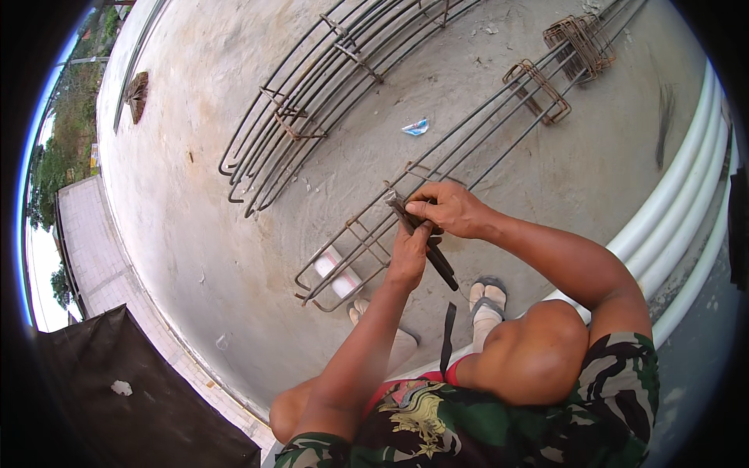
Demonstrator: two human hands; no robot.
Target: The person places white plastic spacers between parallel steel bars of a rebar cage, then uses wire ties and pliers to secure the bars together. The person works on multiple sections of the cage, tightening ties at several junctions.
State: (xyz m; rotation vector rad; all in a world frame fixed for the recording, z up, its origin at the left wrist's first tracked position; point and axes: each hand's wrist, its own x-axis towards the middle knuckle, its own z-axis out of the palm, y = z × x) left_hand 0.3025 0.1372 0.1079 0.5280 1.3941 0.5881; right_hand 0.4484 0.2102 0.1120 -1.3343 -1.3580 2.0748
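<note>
My left hand is closed around a pair of dark pincers. Their metal jaws point up and away, and the handle ends stick out below my fingers. Beside the jaws, my right hand is closed, thumb and fingers pinched together against the tool or something thin that I cannot make out. Both hands are above a long rebar cage whose near end has bent hooks. Square stirrups loop around its bars farther along. A white block with a reddish stripe lies under the near end.
A second rebar cage lies on the concrete floor to the far left. Bunched stirrups sit at the far right. White pipes curve along the right, near loose wires. A dark sheet covers the lower left.
</note>
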